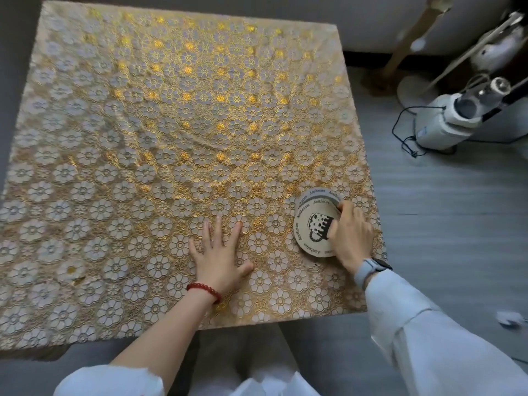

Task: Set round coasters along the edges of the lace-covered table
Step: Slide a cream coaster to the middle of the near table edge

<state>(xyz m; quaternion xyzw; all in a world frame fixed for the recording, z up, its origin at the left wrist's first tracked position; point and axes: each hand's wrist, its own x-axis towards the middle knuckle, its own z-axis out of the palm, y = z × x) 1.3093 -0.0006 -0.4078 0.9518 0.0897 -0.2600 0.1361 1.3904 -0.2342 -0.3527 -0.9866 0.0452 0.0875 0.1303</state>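
Right hand [350,235] pinching the top coaster [313,227] off a small stack near the surface's [171,110] right edge, left hand [220,252] spread flat, empty, likely steadying the lace.

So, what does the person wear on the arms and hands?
Both hands are bare. The left hand has a red bead bracelet at the wrist. The right hand has a grey-strapped watch. Loose white sleeves cover both arms.

Left hand [221,258] flat, palm down, fingers spread, forearm bare. Right hand [350,234] curled, fingers bent inward, wrist sleeved, arm reaching forward.
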